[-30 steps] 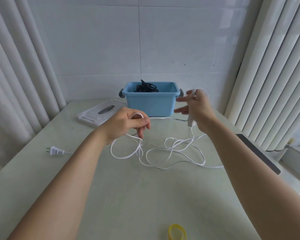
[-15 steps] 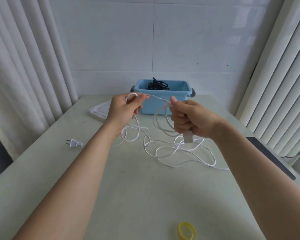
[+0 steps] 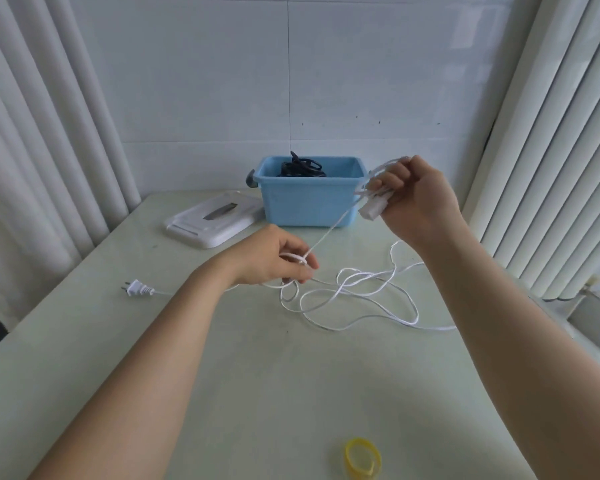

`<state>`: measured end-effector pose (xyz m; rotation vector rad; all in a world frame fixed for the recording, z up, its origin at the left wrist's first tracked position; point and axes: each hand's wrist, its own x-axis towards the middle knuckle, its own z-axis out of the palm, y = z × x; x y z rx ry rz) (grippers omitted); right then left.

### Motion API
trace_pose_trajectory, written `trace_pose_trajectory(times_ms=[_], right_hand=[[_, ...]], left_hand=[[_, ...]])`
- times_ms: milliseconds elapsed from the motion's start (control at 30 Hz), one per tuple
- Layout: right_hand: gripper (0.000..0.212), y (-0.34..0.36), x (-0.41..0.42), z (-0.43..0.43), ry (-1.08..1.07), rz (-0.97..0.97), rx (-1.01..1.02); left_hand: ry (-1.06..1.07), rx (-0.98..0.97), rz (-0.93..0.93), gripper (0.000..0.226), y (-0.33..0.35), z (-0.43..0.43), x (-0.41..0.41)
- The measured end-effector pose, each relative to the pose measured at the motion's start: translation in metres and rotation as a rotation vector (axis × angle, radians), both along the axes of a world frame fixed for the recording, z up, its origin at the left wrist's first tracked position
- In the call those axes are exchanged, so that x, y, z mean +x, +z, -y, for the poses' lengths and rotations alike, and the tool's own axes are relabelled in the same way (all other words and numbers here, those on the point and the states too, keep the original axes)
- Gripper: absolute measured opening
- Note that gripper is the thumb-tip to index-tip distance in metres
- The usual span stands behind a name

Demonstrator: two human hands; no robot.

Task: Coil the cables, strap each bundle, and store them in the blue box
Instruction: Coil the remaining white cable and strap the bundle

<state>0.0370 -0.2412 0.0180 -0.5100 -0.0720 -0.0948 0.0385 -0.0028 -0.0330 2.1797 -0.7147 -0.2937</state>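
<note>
What stays hidden along the white cable (image 3: 361, 296)

Between the plug (image 3: 137, 288) and our left hand (image 3: 274, 258) the cable disappears under the forearm. Further right it slips under the other forearm, so we cannot follow it to its end. In our right hand (image 3: 416, 199) the loops and a small white block (image 3: 373, 208) are smeared: we cannot count the turns or tell what the block is. That hand covers the right handle of the blue box (image 3: 305, 206), whose front wall hides all but the top of a black bundle (image 3: 300, 167). Both forearms and the worktop (image 3: 84, 358) run off the bottom edge.
</note>
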Motion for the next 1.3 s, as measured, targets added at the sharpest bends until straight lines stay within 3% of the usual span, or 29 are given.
trace_pose_trajectory(times_ms=[167, 333, 500, 700, 833, 1000, 1133, 1300], right_hand=[[0.022, 0.003, 0.003, 0.025, -0.463, -0.15, -0.206], [0.022, -0.016, 0.005, 0.036, -0.657, -0.201, -0.971], [0.016, -0.029, 0.014, 0.022, -0.459, -0.127, -1.437], [0.025, -0.036, -0.005, -0.009, 0.036, 0.081, -1.682], [0.058, -0.029, -0.016, -0.021, 0.272, 0.163, -1.47], [0.051, -0.019, -0.026, -0.035, 0.423, 0.213, -1.111], [0.05, -0.008, -0.027, -0.031, 0.498, 0.193, -0.711], [0.044, 0.008, -0.015, -0.012, 0.43, 0.241, -0.007]], left_hand=[[-0.04, -0.065, 0.007, 0.006, 0.0, 0.003, -0.002], [0.007, -0.271, -0.017, 0.013, 0.001, 0.0, -0.003], [0.056, -0.517, -0.011, 0.035, 0.007, 0.0, 0.001], [0.141, -0.94, -0.156, 0.027, 0.019, -0.006, 0.006], [0.258, -1.053, -0.143, 0.025, 0.016, -0.009, 0.014], [0.345, -1.04, -0.155, 0.023, 0.01, -0.009, 0.018], [0.32, -0.863, -0.116, 0.017, 0.006, -0.01, 0.017], [0.149, -0.56, -0.086, 0.007, 0.005, -0.007, 0.007]])
